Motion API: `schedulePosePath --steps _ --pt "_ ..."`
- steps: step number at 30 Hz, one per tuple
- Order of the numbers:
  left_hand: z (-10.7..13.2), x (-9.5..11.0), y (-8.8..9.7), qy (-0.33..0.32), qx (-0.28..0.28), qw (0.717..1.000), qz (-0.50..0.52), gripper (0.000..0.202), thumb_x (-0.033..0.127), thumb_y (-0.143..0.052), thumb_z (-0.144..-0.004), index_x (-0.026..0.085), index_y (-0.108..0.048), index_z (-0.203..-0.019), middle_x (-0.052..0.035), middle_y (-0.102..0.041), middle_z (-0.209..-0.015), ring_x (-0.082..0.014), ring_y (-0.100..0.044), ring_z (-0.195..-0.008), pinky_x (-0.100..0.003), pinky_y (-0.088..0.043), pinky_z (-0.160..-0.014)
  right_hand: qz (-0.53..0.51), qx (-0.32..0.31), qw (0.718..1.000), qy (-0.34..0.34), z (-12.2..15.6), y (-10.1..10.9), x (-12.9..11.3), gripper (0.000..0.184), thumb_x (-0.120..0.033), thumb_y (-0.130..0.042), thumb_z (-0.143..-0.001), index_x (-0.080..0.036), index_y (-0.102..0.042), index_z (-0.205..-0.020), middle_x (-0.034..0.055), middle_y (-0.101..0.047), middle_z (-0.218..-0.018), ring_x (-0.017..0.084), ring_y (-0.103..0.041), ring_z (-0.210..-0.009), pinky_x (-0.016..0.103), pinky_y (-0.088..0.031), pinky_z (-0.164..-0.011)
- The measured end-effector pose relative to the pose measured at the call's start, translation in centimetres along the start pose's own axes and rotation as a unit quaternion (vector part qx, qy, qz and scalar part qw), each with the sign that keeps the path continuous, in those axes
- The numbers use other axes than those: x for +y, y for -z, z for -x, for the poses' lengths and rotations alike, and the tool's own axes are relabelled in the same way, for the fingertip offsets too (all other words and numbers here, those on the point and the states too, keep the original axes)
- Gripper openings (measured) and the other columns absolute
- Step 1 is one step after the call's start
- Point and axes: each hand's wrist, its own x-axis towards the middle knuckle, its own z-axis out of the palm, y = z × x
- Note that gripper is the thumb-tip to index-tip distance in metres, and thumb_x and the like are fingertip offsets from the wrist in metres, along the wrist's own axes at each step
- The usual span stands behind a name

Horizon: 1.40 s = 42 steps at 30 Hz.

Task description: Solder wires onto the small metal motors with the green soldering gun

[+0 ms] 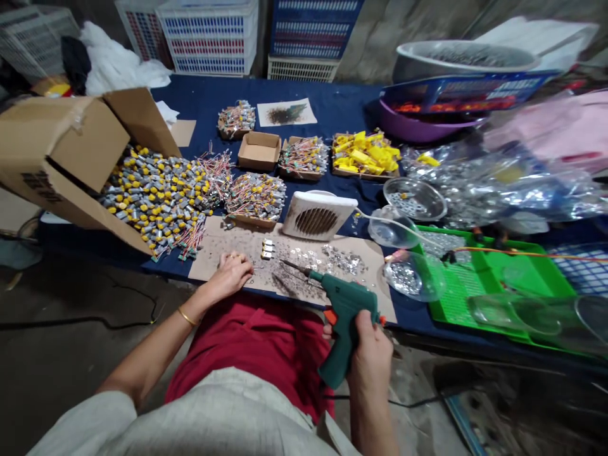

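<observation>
My right hand (373, 345) is wrapped around the handle of a green soldering gun (349, 301) with an orange trigger. Its thin dark tip points left over a cardboard sheet (209, 237). On that sheet rests my left hand (234, 271), its fingers curled together; whatever they pinch is too small to make out. Right of those fingers, a few small motor-like parts (267, 249) stand in a short column near the gun's tip. Loose shiny metal bits (344, 258) and dark specks lie scattered across the sheet. Behind them stands a small white vent fan (319, 215).
An open carton (52, 145) spills many wired small motors (156, 193) at left. Small boxes hold wired motors (256, 196) and yellow parts (365, 152). Clear bowls (411, 278) and a green tray (494, 278) sit at right. A cable runs below the gun.
</observation>
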Motion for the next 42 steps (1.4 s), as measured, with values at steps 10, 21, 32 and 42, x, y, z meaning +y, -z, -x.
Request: schedulePosePath --steps 10,21,32,42 --pt "-0.2 -0.8 0.1 0.015 -0.003 0.993 0.116 0.019 0.028 -0.049 -0.09 0.018 -0.064 -0.084 -0.0064 -0.062 -0.094 -0.0209 -0.051 -0.099 -0.035 -0.037 -0.093 0.032 0.004 0.999 -0.011 0.8 1.6 0.7 0.064 -0.077 -0.052 -0.073 -0.014 -0.062 -0.064 0.0079 -0.061 -0.047 0.019 -0.056 -0.037 0.027 -0.042 -0.033" --pt "-3.9 -1.5 1.9 0.092 -0.036 0.92 0.379 0.02 0.033 -0.052 -0.079 0.014 -0.057 -0.081 -0.0024 -0.063 -0.071 -0.0129 -0.056 -0.061 -0.022 -0.043 -0.057 0.221 0.003 0.954 0.203 0.4 -2.7 -2.4 0.062 -0.074 -0.054 -0.072 -0.016 -0.06 -0.05 0.0077 -0.06 -0.046 0.019 -0.058 -0.045 0.027 -0.045 -0.045" --pt "-5.7 -1.0 -0.1 0.062 -0.025 0.965 0.253 0.022 0.026 -0.047 -0.076 0.014 -0.065 -0.075 -0.0022 -0.065 -0.069 -0.0144 -0.057 -0.065 -0.022 -0.039 -0.06 0.364 -0.041 0.85 0.379 -0.8 -3.9 -1.0 0.053 -0.056 -0.046 -0.088 -0.02 -0.05 -0.05 0.0024 -0.053 -0.045 0.015 -0.051 -0.046 0.026 -0.038 -0.047" --pt "-6.1 -1.3 -0.7 0.082 -0.028 0.96 0.267 0.021 0.027 -0.049 -0.075 0.014 -0.065 -0.073 -0.0023 -0.065 -0.067 -0.0132 -0.056 -0.063 -0.021 -0.039 -0.057 0.38 -0.034 0.837 0.393 -0.8 -3.9 0.3 0.051 -0.051 -0.046 -0.09 -0.02 -0.05 -0.05 0.0018 -0.052 -0.045 0.014 -0.05 -0.045 0.025 -0.037 -0.047"
